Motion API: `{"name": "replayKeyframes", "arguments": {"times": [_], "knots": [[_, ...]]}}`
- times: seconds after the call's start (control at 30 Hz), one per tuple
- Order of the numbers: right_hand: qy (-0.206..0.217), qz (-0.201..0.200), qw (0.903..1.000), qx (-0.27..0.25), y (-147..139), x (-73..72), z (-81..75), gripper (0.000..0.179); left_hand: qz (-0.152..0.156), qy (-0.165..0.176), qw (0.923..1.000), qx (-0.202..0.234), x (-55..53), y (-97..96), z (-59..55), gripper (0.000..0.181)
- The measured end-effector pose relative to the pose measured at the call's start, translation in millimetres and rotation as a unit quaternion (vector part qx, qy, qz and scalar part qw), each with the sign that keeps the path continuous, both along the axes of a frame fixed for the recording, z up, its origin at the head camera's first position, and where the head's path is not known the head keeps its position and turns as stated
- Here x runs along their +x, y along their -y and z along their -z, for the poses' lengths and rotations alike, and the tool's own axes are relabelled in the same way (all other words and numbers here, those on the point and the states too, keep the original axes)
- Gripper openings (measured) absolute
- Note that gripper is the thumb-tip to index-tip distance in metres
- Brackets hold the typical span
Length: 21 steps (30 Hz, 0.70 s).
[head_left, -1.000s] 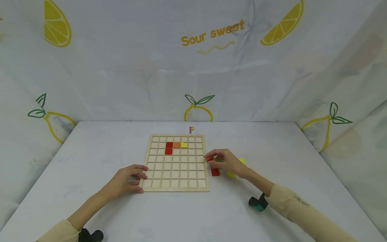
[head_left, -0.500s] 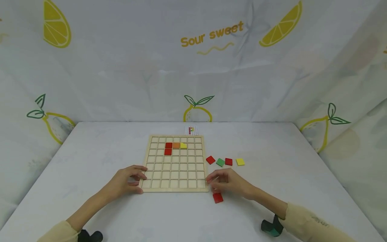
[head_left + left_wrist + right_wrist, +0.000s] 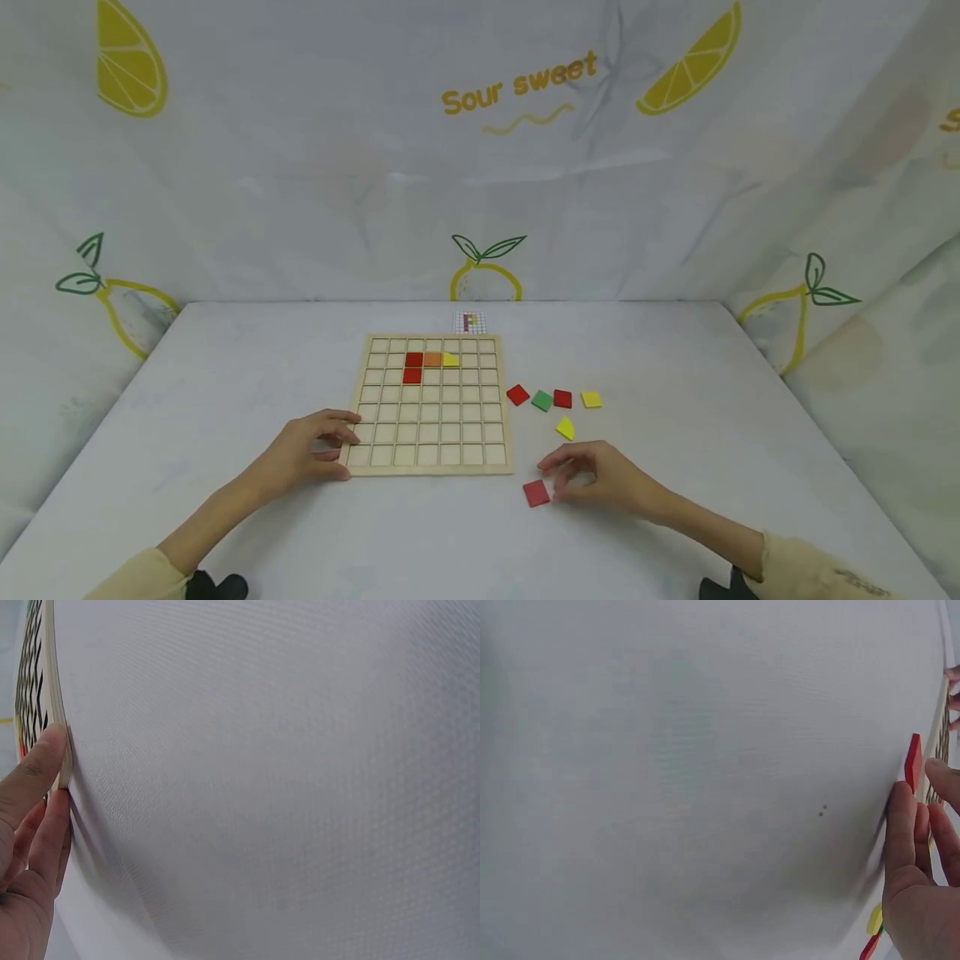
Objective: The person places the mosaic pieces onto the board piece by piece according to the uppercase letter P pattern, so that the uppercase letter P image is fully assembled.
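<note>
While pinching board [image 3: 429, 412] by near L corner w/ L hand [image 3: 311, 448], have R hand [image 3: 603, 479] low over table [image 3: 420, 542] w/ thumb & fingertips apart, just R of near red tile [image 3: 536, 493]; can't tell if touching it. See that tile just off board's near R corner. Farther up, see loose yellow rounded pc. [image 3: 566, 428], then row, L to R: diamond-turned red tile [image 3: 517, 395], green tile [image 3: 542, 401], 2nd red tile [image 3: 562, 399], yellow sq. [image 3: 592, 399]. On board see red pair [image 3: 412, 376] in one column, plus orange tile [image 3: 432, 359] & yellow tile [image 3: 450, 360] R of upper one. Past far edge, see pattern card [image 3: 470, 322].
</note>
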State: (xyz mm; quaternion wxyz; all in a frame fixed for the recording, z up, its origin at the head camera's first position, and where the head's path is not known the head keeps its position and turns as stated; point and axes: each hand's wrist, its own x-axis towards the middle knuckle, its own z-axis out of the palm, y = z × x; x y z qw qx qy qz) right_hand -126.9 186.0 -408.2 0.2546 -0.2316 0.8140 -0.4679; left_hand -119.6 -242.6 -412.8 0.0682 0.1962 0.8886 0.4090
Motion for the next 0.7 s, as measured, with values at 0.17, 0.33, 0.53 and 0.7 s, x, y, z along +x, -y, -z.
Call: {"name": "replayKeyframes", "arguments": {"times": [0.17,0.33,0.53,0.7], "knots": [[-0.014,-0.012,0.9998,0.0,-4,9.0,5.0,0.034,0.0,0.004,1.0,0.002,-0.1,-0.6,-1.8,0.032],[-0.056,0.0,0.9984,0.01,-2,12.5,9.8,0.034,-0.001,0.007,1.0,0.007,0.1,-0.7,-0.6,0.033],[-0.082,0.029,0.9954,0.042,6,15.0,10.9,0.03,-0.001,0.01,0.9999,0.013,-0.5,-0.1,0.1,0.033],[-0.077,0.055,0.9942,0.052,11,17.3,11.2,0.031,-0.001,0.009,0.9999,0.013,-0.4,0.6,0.4,0.032]]}}
